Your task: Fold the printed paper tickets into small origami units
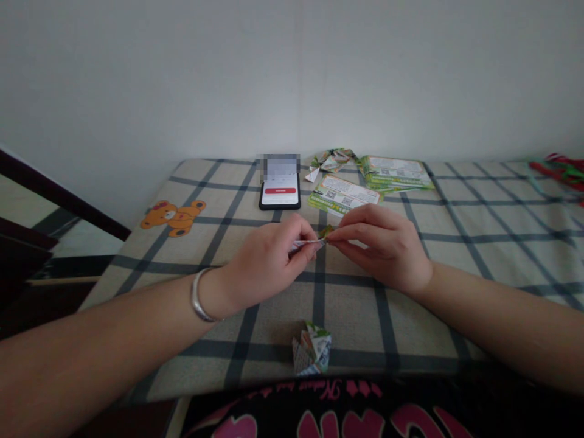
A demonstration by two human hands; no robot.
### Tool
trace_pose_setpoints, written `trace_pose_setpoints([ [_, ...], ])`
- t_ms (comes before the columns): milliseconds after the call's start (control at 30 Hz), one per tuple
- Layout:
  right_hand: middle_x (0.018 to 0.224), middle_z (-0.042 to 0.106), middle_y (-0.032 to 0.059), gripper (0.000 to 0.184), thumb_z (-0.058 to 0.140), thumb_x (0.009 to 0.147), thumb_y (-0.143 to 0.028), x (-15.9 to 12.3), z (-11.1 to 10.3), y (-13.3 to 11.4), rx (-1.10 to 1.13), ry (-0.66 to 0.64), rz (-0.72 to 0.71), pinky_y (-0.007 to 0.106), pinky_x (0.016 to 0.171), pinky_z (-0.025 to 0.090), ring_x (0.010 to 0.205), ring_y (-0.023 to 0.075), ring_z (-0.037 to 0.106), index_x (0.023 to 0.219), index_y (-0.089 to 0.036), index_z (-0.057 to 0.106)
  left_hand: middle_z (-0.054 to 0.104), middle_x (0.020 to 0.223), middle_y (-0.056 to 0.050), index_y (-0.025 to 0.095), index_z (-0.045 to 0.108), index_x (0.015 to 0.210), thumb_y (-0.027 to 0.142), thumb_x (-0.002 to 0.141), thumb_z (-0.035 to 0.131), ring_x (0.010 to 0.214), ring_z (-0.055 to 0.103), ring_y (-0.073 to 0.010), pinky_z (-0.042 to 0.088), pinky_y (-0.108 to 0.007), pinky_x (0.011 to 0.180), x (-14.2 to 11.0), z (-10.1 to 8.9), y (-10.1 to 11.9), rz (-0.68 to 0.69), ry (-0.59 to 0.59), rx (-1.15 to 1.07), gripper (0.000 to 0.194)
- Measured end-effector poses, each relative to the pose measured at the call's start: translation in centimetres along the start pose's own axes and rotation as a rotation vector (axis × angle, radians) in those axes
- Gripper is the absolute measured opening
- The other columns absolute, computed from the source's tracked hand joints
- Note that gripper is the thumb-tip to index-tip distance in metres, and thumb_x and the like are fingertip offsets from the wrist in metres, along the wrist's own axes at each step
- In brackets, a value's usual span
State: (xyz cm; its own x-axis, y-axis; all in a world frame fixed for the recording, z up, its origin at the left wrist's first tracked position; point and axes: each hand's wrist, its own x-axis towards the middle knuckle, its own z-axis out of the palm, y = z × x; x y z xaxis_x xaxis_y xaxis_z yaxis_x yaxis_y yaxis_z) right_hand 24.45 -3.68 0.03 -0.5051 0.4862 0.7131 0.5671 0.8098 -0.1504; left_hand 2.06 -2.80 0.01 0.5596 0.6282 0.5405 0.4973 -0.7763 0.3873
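Between my two hands, above the middle of the table, is a small folded piece of printed paper (323, 236), white and green. My left hand (278, 255), with a silver bangle at the wrist, pinches its left end between thumb and fingers. The fingertips of my right hand (381, 243) are closed on its right end. Much of the paper is hidden by the fingers. A finished-looking folded paper piece (312, 350) with pointed tips stands near the table's front edge, below my hands.
A phone (280, 193) with a lit screen lies beyond my hands. Right of it are folded paper pieces (335, 159), a printed leaflet (344, 194) and a leaflet stack (396, 173). A bear cutout (173, 217) lies left on the checked tablecloth (191, 240). Something red and green (566, 170) sits far right.
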Motion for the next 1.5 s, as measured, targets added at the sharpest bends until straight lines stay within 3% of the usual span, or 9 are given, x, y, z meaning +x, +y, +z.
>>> trace_pose_setpoints([
  [167, 0.087, 0.068, 0.0040, 0.005, 0.065, 0.087, -0.019, 0.11, 0.05, -0.04, 0.003, -0.038, -0.061, 0.027, 0.068, 0.051, 0.077, 0.0141, 0.063, 0.091, -0.018, 0.069, 0.065, 0.069, 0.000, 0.016, 0.054, 0.084, 0.021, 0.093, 0.051, 0.061, 0.062, -0.0156, 0.045, -0.028, 0.056, -0.02, -0.14, -0.08, 0.273, 0.039, 0.291, 0.011],
  [467, 0.083, 0.068, 0.0025, 0.009, 0.062, 0.089, -0.024, 0.19, 0.01, -0.25, -0.151, -0.083, -0.052, 0.028, 0.064, 0.046, 0.074, 0.0152, 0.063, 0.084, -0.019, 0.067, 0.068, 0.069, -0.003, 0.015, 0.057, 0.081, 0.019, 0.095, 0.046, 0.067, 0.066, -0.0182, 0.049, -0.031, 0.060, -0.01, -0.24, -0.09, 0.388, 0.004, 0.400, 0.018],
  [733, 0.084, 0.067, 0.0030, 0.011, 0.060, 0.089, -0.027, 0.23, 0.21, -0.14, -0.226, -0.112, -0.055, 0.029, 0.064, 0.044, 0.074, 0.0166, 0.061, 0.085, -0.019, 0.067, 0.066, 0.067, -0.002, 0.016, 0.056, 0.078, 0.021, 0.097, 0.044, 0.066, 0.064, -0.0175, 0.047, -0.030, 0.057, 0.03, -0.36, 0.04, 0.442, 0.020, 0.441, 0.023],
  [1233, 0.081, 0.064, 0.0029, 0.012, 0.055, 0.091, -0.020, 0.11, 0.27, -0.19, -0.126, -0.175, -0.057, 0.027, 0.062, 0.040, 0.073, 0.0149, 0.056, 0.088, -0.019, 0.067, 0.065, 0.069, -0.001, 0.017, 0.053, 0.079, 0.021, 0.094, 0.050, 0.068, 0.062, -0.0152, 0.043, -0.029, 0.059, -0.10, -0.25, -0.12, 0.421, -0.036, 0.497, 0.016],
  [1500, 0.074, 0.062, 0.0020, 0.015, 0.059, 0.089, -0.027, 0.08, 0.29, -0.15, -0.230, -0.150, -0.023, 0.028, 0.060, 0.037, 0.069, 0.0152, 0.054, 0.078, -0.020, 0.066, 0.065, 0.068, -0.001, 0.018, 0.054, 0.076, 0.022, 0.095, 0.047, 0.066, 0.062, -0.0165, 0.041, -0.030, 0.057, -0.03, -0.22, -0.25, 0.401, -0.049, 0.519, 0.021],
])
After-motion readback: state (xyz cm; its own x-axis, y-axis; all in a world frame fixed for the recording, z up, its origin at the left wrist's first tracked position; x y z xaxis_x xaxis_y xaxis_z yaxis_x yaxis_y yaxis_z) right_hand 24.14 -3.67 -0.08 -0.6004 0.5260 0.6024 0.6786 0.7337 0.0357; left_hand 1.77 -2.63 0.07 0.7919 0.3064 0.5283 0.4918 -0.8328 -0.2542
